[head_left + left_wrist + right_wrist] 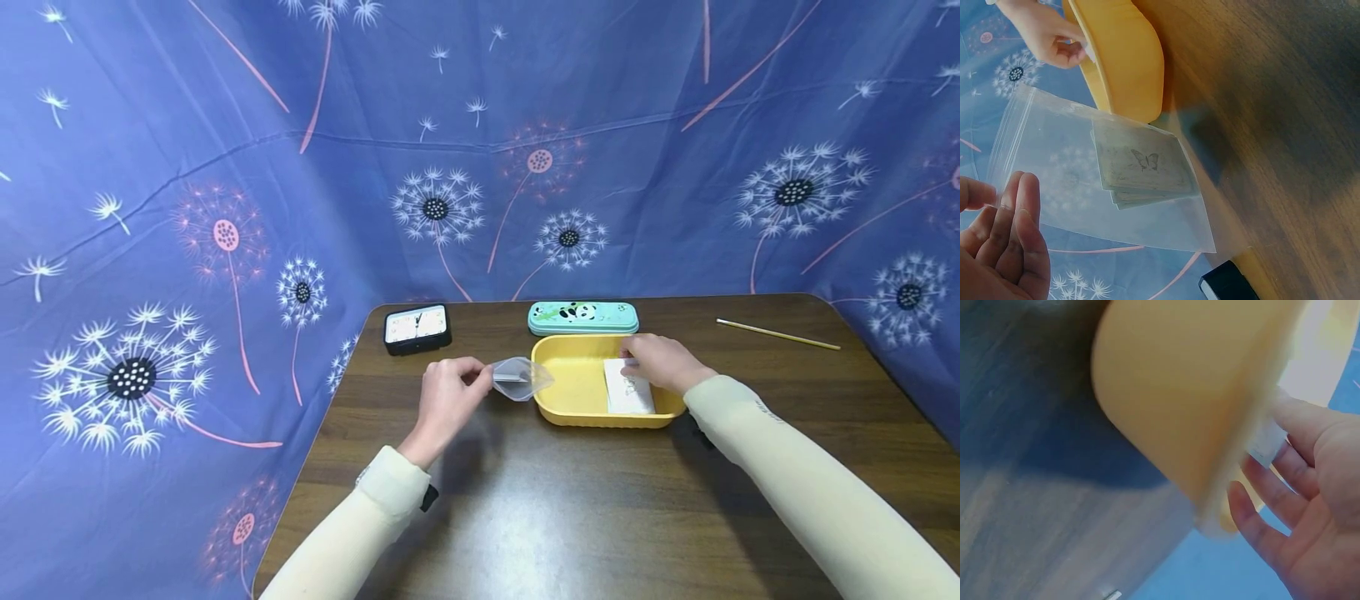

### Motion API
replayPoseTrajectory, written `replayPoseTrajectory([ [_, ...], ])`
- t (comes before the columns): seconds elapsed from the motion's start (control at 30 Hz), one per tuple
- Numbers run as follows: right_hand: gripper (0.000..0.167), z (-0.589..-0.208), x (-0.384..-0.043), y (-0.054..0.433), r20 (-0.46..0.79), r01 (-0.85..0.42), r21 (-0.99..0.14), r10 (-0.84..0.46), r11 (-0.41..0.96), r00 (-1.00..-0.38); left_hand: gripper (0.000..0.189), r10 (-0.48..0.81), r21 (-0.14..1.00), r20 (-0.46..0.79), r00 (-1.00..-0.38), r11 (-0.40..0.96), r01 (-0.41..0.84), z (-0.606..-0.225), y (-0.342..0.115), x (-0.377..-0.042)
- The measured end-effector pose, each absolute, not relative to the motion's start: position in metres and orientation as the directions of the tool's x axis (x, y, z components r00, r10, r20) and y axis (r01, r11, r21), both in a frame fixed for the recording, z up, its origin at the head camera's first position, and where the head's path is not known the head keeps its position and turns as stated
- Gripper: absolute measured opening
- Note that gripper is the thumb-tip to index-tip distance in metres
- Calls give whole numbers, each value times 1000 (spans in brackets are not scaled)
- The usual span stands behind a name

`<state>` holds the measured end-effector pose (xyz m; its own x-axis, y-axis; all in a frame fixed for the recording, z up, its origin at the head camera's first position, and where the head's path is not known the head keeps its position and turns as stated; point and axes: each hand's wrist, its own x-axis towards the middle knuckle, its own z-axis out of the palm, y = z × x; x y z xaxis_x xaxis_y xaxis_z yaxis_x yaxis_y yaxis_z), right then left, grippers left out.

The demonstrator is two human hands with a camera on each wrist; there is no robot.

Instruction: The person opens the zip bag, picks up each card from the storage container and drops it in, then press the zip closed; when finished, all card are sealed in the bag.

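My left hand [448, 396] pinches a clear zip-top plastic bag [527, 388] by its zip edge, left of the yellow basket [573, 418]. Inside the bag lie several thin cards [1144, 159], the top one printed with a butterfly. My right hand [663, 362] reaches over the basket's right side. Between its thumb and fingers, in the right wrist view, is a pale card [1266, 444], partly hidden by the fingers. White paper [630, 396] with a faint drawing lies in the basket under that hand.
A black-framed clock [417, 328] is at the table's back left. Behind the basket lies a mint pencil case [582, 317] with a panda picture. A thin yellow stick [780, 334] rests at the back right. Blue dandelion-print cloth [487, 183] hangs behind the brown table [540, 508].
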<state>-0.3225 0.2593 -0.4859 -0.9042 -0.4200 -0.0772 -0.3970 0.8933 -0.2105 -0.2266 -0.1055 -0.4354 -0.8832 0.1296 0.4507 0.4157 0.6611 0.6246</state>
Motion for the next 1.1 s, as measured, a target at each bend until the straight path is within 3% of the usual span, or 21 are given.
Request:
replayPoseTrajectory([
  [0.13, 10, -478, -324, 266, -101, -388, -249, -422, 887, -901, 18, 128, 628, 448, -885, 660, 414, -436, -105, -226],
  [0.8, 14, -449, -312, 283, -34, -505, -337, -546, 795, -837, 18, 127, 626, 439, -889, 666, 405, -434, -105, -224],
  [1.1, 14, -434, -304, 281, -11, -505, -349, -542, 789, -840, 18, 121, 625, 442, -889, 669, 402, -433, -104, -224],
])
